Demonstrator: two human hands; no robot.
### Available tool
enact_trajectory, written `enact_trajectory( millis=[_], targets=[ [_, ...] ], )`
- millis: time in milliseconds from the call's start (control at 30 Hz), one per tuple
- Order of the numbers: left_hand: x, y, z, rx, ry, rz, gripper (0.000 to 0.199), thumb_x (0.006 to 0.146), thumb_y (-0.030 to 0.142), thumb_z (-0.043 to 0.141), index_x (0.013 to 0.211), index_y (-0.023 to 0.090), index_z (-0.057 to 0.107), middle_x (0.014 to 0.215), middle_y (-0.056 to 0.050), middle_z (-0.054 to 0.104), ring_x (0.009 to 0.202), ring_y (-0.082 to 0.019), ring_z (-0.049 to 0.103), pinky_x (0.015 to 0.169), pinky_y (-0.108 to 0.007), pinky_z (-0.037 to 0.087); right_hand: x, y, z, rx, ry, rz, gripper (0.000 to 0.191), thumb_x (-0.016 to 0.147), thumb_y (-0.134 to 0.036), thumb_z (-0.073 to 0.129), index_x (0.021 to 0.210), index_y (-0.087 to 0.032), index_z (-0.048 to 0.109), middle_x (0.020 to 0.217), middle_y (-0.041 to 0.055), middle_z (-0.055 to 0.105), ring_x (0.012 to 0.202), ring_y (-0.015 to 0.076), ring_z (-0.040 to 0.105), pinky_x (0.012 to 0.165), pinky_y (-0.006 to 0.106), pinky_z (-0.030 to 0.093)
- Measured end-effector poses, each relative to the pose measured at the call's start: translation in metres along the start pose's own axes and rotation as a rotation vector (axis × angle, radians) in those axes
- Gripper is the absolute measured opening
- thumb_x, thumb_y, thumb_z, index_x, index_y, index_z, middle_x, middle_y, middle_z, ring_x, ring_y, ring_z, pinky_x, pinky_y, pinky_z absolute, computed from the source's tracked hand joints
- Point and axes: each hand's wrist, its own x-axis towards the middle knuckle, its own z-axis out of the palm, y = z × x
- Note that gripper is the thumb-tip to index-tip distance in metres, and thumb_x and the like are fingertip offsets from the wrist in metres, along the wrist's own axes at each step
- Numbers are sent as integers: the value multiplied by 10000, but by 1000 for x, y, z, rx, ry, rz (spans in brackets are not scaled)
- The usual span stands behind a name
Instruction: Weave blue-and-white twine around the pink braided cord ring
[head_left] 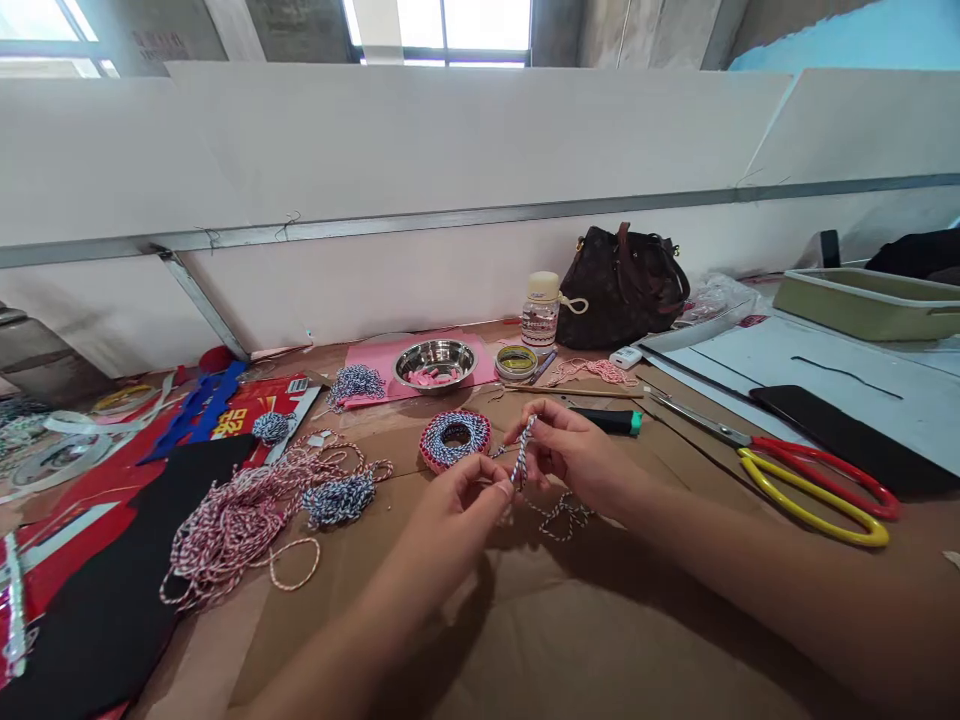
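From the head camera, the left hand (457, 510) and the right hand (562, 455) meet over a brown cardboard sheet (360, 625). Both are curled, with thumb and fingertips pinching a short blue-and-white twisted cord (521, 452) between them, and a loose tail of the cord (559, 517) trails onto the cardboard.

All other places go by the round cord ring (455, 440), blue and white with a pink-and-white edge, lying just beyond the left hand. Just behind it stands a steel bowl (435, 362) holding pink pieces, on a pink mat (375, 360). A blue-and-white bundle (355, 385) lies at the mat's edge. To the ring's left are a pink-and-white cord tangle (232, 525) and a blue-and-white hank (339, 500).

To its right, a black tube with a teal end (611, 421) lies partly hidden behind the right hand, and further right are red-and-yellow-handled scissors (814, 490) and a black phone (847, 440). Far behind the ring are a plastic bottle (541, 310) and a monogrammed brown handbag (622, 287). Far to its left, red packaging (255, 415) carries large gold characters, too angled to read; no other writing is legible
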Motion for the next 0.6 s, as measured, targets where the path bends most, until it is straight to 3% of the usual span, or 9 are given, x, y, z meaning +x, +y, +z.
enact_trajectory(
  millis=[133, 267, 433, 533, 600],
  targets=[
    [1, 2, -3, -97, -8, -132, 287, 744, 458, 685, 773, 210, 545, 821, -39, 648, 662, -159, 559, 565, -274, 456, 2, 5, -2, -91, 102, 26, 383, 761, -477, 760, 884, -193, 535, 623, -63, 569, 503, 88, 546, 454, 195, 403],
    [2, 10, -5, -133, 12, -54, 252, 747, 411, 703, 699, 203, 569, 768, -47, 670, 798, -185, 599, 688, -273, 443, 1, 11, -4, -151, 99, 30, 372, 787, -502, 728, 864, -184, 549, 648, -53, 565, 531, 85, 531, 501, 208, 408],
    [-2, 15, -4, -202, -18, -113, 204, 759, 342, 729, 710, 175, 624, 773, -54, 702, 645, -120, 543, 657, -253, 398, 7, 7, -9, -212, 90, 40, 240, 793, -337, 711, 927, -177, 594, 762, -20, 600, 582, 89, 547, 537, 221, 442],
    [-4, 10, 1, -325, -30, -198, 226, 737, 335, 755, 709, 161, 613, 791, -58, 717, 609, -99, 568, 618, -233, 388, 6, -13, -14, -372, 77, -195, 318, 799, -191, 661, 1112, -221, 615, 1062, 53, 632, 865, 150, 636, 746, 301, 535],
    [-3, 3, 5, -401, -34, -259, 262, 728, 358, 769, 724, 160, 597, 792, -71, 730, 603, -109, 608, 608, -231, 401, -2, -27, -15, -596, -40, -426, 267, 861, -147, 597, 1100, -254, 652, 1165, 61, 619, 1048, 178, 615, 910, 359, 515]
  ],
)
